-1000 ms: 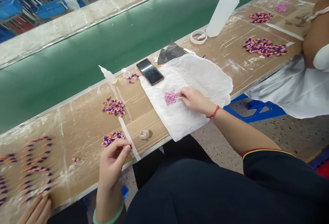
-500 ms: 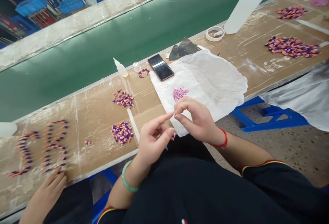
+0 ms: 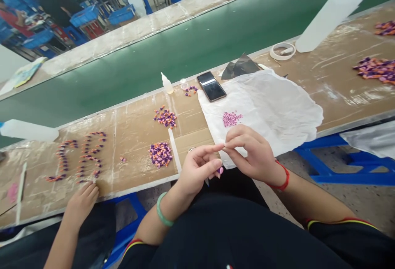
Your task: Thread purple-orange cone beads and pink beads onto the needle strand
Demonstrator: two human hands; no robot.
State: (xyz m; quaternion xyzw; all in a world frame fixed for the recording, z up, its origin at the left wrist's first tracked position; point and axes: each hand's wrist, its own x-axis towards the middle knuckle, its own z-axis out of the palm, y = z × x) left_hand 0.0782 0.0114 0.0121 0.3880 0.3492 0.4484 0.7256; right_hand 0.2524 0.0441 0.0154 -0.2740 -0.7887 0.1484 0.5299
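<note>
My left hand [image 3: 199, 168], with a green bangle at its wrist, is curled closed around a small pink and purple piece [image 3: 220, 170] that peeks out below the thumb. Its index finger stretches toward my right hand [image 3: 254, 151]. The right thumb and fingertips are pinched together at that index fingertip; whatever they hold is too small to make out. Just beyond, tiny pink beads [image 3: 231, 119] lie in a patch on a white cloth [image 3: 274, 100]. Left of my hands are a dense pile of purple and pink pieces [image 3: 161, 154] and a looser purple and orange pile [image 3: 166, 117].
A phone [image 3: 211, 86] rests on the cloth's edge, near a small dropper bottle [image 3: 167, 83]. Farther right stand a tape roll [image 3: 282, 51] and a large white bottle [image 3: 330, 20]. At left, another person's hand [image 3: 82, 203] touches rows of pieces [image 3: 92, 154].
The view has swung left, so the scene sits farther right and more of the left table shows. My hands stay together in nearly the same pose, fingertips meeting.
</note>
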